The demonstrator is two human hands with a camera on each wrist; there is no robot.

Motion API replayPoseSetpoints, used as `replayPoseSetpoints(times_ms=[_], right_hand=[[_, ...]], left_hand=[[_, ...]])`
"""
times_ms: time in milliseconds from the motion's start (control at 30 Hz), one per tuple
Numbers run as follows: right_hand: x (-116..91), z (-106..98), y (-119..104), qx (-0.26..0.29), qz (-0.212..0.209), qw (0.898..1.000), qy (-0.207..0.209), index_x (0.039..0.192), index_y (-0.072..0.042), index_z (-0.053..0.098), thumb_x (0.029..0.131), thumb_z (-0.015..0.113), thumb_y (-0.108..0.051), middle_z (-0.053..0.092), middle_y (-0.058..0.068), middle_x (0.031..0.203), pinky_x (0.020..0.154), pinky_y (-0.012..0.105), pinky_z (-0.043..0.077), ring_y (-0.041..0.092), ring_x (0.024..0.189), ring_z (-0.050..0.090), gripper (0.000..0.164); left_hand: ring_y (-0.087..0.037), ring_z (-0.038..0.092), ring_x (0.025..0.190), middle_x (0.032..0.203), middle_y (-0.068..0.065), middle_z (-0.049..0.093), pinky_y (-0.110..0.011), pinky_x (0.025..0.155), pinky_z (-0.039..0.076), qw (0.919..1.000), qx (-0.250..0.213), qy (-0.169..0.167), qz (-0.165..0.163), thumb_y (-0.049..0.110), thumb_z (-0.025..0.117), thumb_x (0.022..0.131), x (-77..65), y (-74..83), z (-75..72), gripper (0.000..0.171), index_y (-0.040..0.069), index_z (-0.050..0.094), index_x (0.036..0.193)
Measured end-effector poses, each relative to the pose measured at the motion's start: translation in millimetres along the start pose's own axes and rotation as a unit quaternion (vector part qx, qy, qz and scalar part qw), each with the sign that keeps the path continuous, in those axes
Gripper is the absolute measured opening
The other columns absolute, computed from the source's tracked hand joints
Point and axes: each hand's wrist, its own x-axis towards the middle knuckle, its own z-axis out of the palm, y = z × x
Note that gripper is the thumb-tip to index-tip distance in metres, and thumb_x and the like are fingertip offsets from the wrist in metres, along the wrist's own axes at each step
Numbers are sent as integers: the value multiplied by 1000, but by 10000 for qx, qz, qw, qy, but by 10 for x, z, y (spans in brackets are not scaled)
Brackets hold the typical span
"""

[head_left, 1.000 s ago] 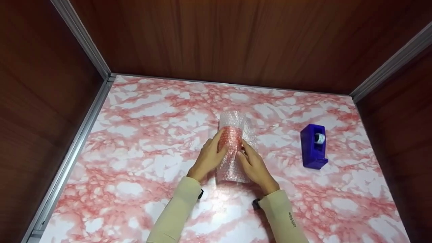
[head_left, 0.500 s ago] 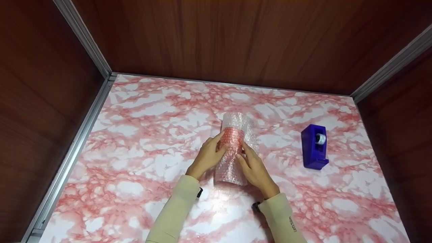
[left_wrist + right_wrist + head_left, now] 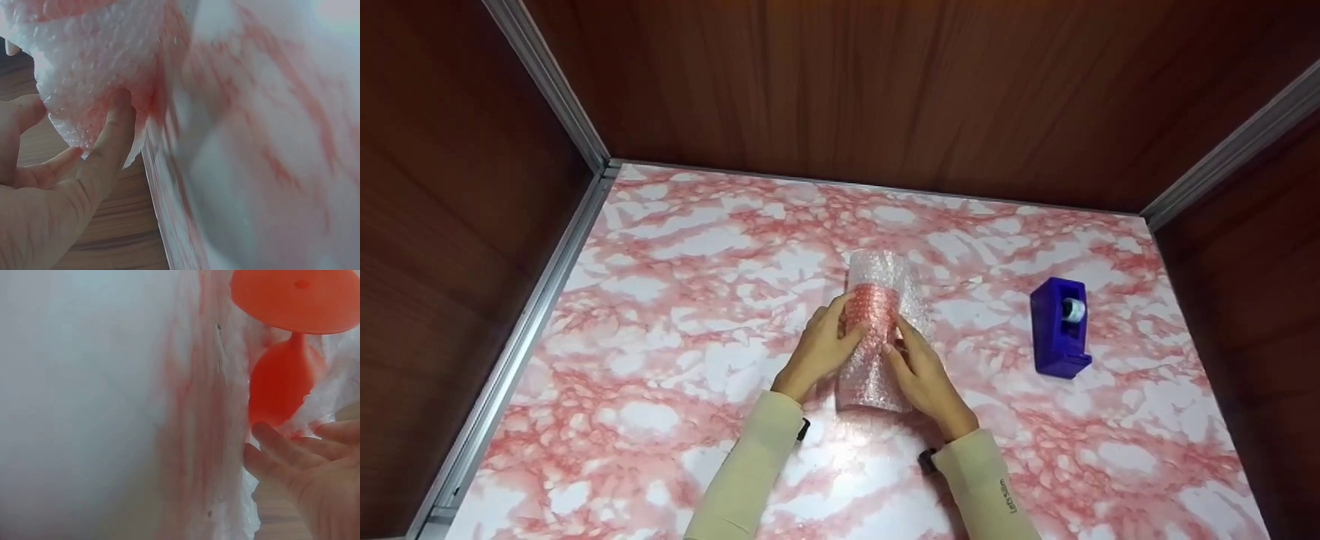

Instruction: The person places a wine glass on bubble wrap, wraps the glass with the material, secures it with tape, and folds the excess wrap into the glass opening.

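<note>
Clear bubble wrap (image 3: 879, 268) forms a roll lying lengthwise in the middle of the table. Inside it an orange-red stemmed goblet (image 3: 278, 385) shows, its round foot and bowl visible in the right wrist view; in the head view it is only a red patch through the bubbles. My left hand (image 3: 821, 351) holds the roll's left side, thumb on top, its fingers against the wrap in the left wrist view. On the right side my right hand (image 3: 928, 379) grips it lower down, thumb over the top. A flat flap of wrap extends to the right beneath the roll.
A blue tape dispenser (image 3: 1059, 328) with a roll of tape stands to the right on the red-and-white marbled table (image 3: 660, 330). Dark wood panels (image 3: 870, 97) with metal edging close in the back and both sides.
Both hands keep their hold on the wrapped goblet. The roll tilts and shifts slightly right, then back left, between the frames. The tape dispenser stays in place.
</note>
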Motion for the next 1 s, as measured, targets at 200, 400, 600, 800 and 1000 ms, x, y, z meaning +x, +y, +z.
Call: replayPoseSetpoints(times_ms=[200,400,600,800,1000], right_hand=[[-2,-33,20,56,309,9995,16,158,-11,30,107,50,-31,41,17,152,97,44,48,29,117,61,58],[-3,-68,47,203,459,9987,-1,157,-12,33,107,48,-33,41,17,153,95,49,49,29,116,62,56],[4,-103,67,561,650,9962,-115,157,-16,32,108,47,-33,39,16,154,98,50,46,30,119,59,54],[5,-121,89,856,922,9919,-161,156,-17,34,107,47,-32,38,14,155,103,50,42,32,126,53,52],[18,-132,84,1007,1026,9895,-127,154,-15,36,107,48,-35,41,14,153,101,49,44,32,131,49,52]], left_hand=[[-21,52,88,98,-10,55,-35,74,46,9999,42,126,73,30,65,99,2,21,35,60,13,43,152],[-20,51,86,91,-10,58,-36,75,45,9994,213,163,195,28,63,99,-5,48,56,58,14,45,152],[-18,52,82,86,0,54,-37,74,45,9997,216,47,78,26,57,101,-5,75,47,54,17,44,153],[-19,53,86,98,-6,58,-39,78,46,9997,220,-32,-34,21,49,104,-15,80,47,51,21,41,155],[-21,54,91,106,-10,58,-39,81,47,9999,163,-13,-28,18,51,102,-11,91,59,53,23,42,154]])
